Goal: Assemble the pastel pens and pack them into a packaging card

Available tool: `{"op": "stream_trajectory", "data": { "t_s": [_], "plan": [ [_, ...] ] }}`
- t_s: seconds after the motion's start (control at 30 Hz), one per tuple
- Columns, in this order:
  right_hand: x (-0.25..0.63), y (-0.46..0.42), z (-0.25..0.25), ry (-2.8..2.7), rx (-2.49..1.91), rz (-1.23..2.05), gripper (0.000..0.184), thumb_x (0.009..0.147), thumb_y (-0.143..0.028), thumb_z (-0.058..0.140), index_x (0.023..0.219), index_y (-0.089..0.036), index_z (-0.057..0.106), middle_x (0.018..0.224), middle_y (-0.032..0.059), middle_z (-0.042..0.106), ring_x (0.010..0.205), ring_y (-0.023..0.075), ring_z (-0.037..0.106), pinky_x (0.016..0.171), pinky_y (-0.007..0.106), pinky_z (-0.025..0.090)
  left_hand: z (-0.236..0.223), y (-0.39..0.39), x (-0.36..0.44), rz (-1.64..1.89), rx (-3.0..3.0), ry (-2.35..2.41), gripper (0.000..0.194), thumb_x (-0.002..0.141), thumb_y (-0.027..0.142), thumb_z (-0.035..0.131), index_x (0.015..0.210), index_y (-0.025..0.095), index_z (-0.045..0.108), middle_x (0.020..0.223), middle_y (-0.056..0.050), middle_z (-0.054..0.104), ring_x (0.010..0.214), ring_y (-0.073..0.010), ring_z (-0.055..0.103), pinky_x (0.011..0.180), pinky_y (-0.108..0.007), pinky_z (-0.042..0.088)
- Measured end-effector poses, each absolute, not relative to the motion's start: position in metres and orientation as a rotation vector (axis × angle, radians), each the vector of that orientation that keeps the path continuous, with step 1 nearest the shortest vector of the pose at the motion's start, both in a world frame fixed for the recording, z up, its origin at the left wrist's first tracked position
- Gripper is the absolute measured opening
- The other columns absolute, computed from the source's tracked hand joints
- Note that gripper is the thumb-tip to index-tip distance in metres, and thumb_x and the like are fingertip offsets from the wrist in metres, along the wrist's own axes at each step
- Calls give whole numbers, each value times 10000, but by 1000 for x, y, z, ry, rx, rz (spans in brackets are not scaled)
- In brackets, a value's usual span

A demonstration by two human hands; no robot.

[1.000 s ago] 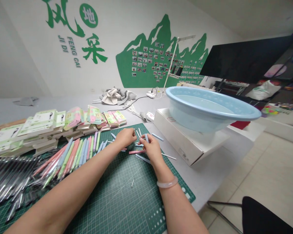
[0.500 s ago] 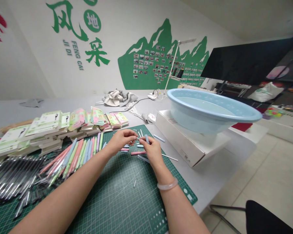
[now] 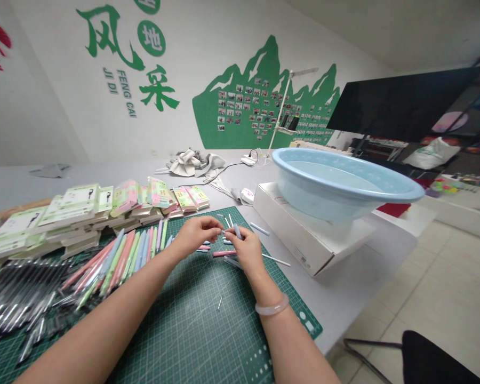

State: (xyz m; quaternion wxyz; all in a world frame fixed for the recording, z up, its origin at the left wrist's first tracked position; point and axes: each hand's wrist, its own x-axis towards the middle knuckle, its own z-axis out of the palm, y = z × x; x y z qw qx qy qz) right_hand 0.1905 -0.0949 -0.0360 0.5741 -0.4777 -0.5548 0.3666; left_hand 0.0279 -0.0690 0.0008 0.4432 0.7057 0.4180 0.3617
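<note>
Looking down at a worktop (image 3: 356, 277) from head height, two bare forearms reach in from the bottom edge and meet over a green cutting mat (image 3: 208, 330). The left hand (image 3: 196, 234) is curled closed, its fingertips pinched together; anything held there is too thin to make out. The right hand (image 3: 248, 248), with a pale bangle (image 3: 272, 306) on its wrist, grips a short blue pen barrel (image 3: 237, 231) between thumb and fingers, just beside the left fingertips.

Loose parts lie on the mat around the hands: a pink pen (image 3: 224, 253), thin white sticks (image 3: 229, 220), and a small stick (image 3: 220, 302) alone, nearer the person. A white stick (image 3: 276, 260) and a blue tube (image 3: 260, 229) lie at the mat's right edge.

To the left, pastel pens (image 3: 120, 264) lie side by side in a fanned row, with a heap of dark pens in clear sleeves (image 3: 20, 304) beside them and stacked green-and-white packets (image 3: 80, 205) farther up. To the right, a pale blue basin (image 3: 336, 181) holding water sits on a white box (image 3: 304, 229). Farther back are a crumpled cloth (image 3: 192, 162) and a green mountain mural (image 3: 240, 106) on the wall.
</note>
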Motion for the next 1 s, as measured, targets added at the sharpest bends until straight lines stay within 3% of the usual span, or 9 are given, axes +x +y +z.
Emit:
{"op": "stream_trajectory", "data": {
  "t_s": [0.1,0.2,0.4,0.5,0.67,0.83,1.0],
  "plan": [
    [189,-95,-37,-1216,-1035,997,243,655,-301,726,838,-165,642,634,-13,641,597,143,575,566,235,418,-1,-75,31,876,1729,1022,179,730,296,631,824,151,673,642,-11,643,592,-137,590,568,-239,473],
    [186,-96,-39,-1102,-887,1233,270,652,-306,742,818,-169,579,564,-41,591,436,76,451,422,184,294,-8,-85,31,910,1562,919,193,736,299,642,847,144,670,722,-25,662,634,-136,596,611,-251,484],
    [175,-101,-44,-1011,-780,1585,306,672,-337,750,785,-170,520,527,-51,528,424,57,433,390,158,192,-28,-102,22,919,1254,781,201,738,284,682,887,149,667,790,-31,658,689,-114,579,624,-217,458],
    [169,-105,-44,-1013,-764,1628,295,703,-355,732,783,-168,518,549,-51,517,419,38,388,394,156,177,-33,-105,15,936,1143,781,210,720,277,711,886,153,675,785,-22,641,673,-93,559,604,-194,443],
    [166,-106,-42,-1058,-633,1658,313,846,-473,528,918,-171,568,628,-4,568,446,59,411,404,176,194,-35,-103,5,1045,942,786,212,717,253,723,907,173,672,898,-27,631,764,-93,570,689,-198,452],
    [168,-104,-45,-1130,-642,1617,272,839,-394,539,942,-154,618,670,10,562,469,64,420,410,192,183,-31,-101,1,1192,1048,737,150,725,209,705,865,164,671,908,-29,616,890,-133,566,783,-217,436],
    [166,-106,-45,-1147,-681,1611,229,808,-354,587,911,-156,637,672,-4,522,484,59,396,433,201,184,-21,-105,1,1153,1071,718,298,770,227,664,1065,193,646,1029,-58,634,970,-185,584,825,-271,436]
  ]
}}
